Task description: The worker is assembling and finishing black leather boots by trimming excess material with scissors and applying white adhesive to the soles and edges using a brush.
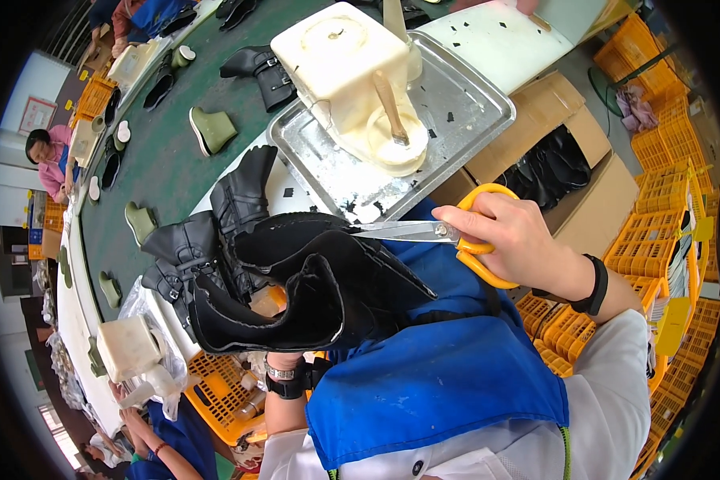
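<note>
My right hand grips scissors by their yellow handles. The blades point left, their tips at the upper edge of a pair of black boots. Both boot shafts gape toward me, with pale, uneven edges. My left hand comes up beneath the boots and supports them; most of its fingers are hidden behind the black material. More black boots with straps and buckles stand just beyond, on the table's edge.
A metal tray carries a cream plastic container and a brush. Right of it, an open cardboard box holds black pieces. Orange crates are stacked at right. Green boots lie on the green surface; other people work at left.
</note>
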Available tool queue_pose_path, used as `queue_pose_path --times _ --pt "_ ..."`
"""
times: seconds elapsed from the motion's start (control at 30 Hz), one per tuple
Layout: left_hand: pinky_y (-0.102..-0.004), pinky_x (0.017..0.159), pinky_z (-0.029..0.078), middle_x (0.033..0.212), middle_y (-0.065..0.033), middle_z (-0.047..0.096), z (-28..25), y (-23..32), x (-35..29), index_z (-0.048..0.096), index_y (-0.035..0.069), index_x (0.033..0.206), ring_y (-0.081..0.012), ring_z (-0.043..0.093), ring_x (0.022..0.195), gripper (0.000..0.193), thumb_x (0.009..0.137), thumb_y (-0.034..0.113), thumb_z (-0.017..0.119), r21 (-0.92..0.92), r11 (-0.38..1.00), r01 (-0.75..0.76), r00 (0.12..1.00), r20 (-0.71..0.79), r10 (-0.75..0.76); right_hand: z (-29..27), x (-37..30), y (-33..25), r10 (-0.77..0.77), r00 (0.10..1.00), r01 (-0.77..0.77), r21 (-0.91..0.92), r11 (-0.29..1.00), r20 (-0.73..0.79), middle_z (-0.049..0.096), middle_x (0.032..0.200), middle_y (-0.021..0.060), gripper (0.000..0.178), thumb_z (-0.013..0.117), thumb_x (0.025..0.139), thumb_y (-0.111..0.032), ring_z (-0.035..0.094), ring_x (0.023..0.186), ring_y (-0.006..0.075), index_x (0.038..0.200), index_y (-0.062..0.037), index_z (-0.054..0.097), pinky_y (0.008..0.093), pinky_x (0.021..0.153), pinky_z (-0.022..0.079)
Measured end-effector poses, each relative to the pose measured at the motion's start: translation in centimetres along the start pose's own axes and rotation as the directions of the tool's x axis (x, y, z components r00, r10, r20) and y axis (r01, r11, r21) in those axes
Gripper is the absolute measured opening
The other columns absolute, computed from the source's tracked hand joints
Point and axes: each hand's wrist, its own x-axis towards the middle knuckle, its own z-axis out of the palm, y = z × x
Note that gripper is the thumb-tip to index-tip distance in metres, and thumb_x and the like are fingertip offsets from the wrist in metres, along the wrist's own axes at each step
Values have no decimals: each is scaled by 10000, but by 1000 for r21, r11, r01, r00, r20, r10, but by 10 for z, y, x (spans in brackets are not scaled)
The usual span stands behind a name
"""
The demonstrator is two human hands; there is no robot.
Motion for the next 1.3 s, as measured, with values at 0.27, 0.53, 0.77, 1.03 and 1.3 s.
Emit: queue_pose_path --times 0.27,0.53,0.77,1.03,1.3 --pt "-310 894 418 1159 -88 531 -5 -1 -2 489 0 1172 -186 521 1018 489 712 -26 654 -14 1000 5 1000 1 -5 0 -2 -6 16 1000 -16 -35 999 12 470 657 34 402 682 650 -126 522 572 188 1038 -175 591 301 457 424" --pt "-310 891 419 1156 -87 532 -4 0 -4 492 0 1166 -185 522 1015 485 710 -30 653 -9 1000 10 1000 21 -10 -6 5 -6 -43 999 45 -111 993 17 457 655 49 382 654 665 -109 519 559 188 1039 -147 584 299 481 416" --pt "-310 888 421 1153 -87 533 -4 3 1 494 0 1162 -185 523 1012 482 707 -33 652 -6 1000 20 999 31 -20 -6 -1 -5 1 997 6 -92 996 75 496 652 64 365 663 666 -138 546 548 217 1020 -146 574 312 475 429" --pt "-310 885 423 1150 -86 534 -5 3 4 497 -1 1156 -184 524 1008 478 705 -37 650 -10 1000 24 999 39 -23 -4 -5 -13 124 981 -142 115 983 147 505 644 61 362 667 670 -128 545 561 226 1020 -151 581 337 468 431" --pt "-310 881 424 1146 -86 536 -4 4 4 499 -1 1151 -183 525 1004 474 702 -40 648 -14 999 32 999 45 -31 -7 1 -10 9 1000 -10 -73 997 -24 464 650 46 400 673 652 -133 514 569 203 1044 -165 601 313 491 423"
